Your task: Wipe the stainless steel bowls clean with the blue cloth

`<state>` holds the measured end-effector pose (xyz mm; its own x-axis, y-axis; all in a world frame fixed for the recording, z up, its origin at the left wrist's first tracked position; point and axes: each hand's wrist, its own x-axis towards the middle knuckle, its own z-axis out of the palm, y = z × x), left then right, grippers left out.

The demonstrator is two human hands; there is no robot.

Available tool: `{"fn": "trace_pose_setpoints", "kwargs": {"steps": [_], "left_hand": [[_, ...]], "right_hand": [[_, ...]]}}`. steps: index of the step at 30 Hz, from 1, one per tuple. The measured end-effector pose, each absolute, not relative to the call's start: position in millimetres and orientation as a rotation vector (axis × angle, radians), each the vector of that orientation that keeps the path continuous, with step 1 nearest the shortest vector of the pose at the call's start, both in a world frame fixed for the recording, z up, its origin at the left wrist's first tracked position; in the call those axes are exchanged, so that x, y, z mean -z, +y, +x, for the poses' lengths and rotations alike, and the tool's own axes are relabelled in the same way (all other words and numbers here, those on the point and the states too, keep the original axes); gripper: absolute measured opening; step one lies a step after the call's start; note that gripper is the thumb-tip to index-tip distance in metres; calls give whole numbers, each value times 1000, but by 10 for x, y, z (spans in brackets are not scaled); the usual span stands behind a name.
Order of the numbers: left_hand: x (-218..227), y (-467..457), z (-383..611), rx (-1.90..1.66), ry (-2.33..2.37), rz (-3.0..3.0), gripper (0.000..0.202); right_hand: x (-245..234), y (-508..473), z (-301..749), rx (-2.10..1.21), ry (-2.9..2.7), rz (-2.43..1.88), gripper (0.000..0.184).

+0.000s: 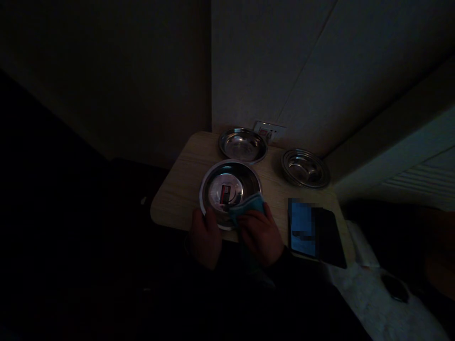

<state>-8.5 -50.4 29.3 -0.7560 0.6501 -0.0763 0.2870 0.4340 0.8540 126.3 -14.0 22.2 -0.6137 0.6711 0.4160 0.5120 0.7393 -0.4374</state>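
A shiny steel bowl with a label on its bottom sits at the near edge of a small pale wooden table. My left hand grips the bowl's near rim, fingers closed round it. My right hand is closed on a blue cloth that it presses against the bowl's near right inner side. The room is very dark.
Two more steel bowls stand behind, one at the back and one at the right. A lit phone lies on a dark case at the table's right. A wall socket sits behind. White bedding lies at the lower right.
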Motion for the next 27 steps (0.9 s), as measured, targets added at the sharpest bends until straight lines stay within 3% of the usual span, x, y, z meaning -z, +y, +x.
{"fn": "trace_pose_setpoints", "kwargs": {"steps": [27], "left_hand": [[-279,-487,-106,-1231,2298,820,20]], "right_hand": [[-216,-143,1220,-352,-2393,-906,12]]}}
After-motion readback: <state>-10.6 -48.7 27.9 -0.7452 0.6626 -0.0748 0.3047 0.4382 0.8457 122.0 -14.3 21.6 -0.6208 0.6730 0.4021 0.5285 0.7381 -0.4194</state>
